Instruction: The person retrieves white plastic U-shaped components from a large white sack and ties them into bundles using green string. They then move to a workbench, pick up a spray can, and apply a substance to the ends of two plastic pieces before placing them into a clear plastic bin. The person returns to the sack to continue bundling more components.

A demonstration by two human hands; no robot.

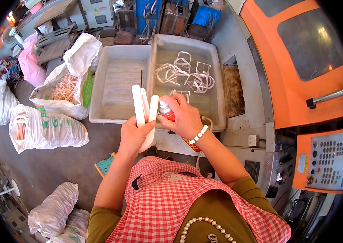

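My left hand (pixel 131 135) is closed around the lower part of a white moulded plastic piece (pixel 138 104). Its long rounded prongs point up and away from me, above the near edge of the two tubs. Close to its right, my right hand (pixel 185 116) grips a red spray can (pixel 169 115) with a pale nozzle top. The nozzle end is turned toward the white piece, close to one of its prongs. My fingers cover most of the can, and its lower end shows below my wrist.
A grey tub (pixel 118 81) stands ahead, beside a second tub (pixel 220 81) holding water and several white looped frames (pixel 199 82). At left are woven sacks (pixel 54 128), one with pinkish strips (pixel 65 87). An orange machine (pixel 260 52) with a control panel (pixel 328 160) flanks the right.
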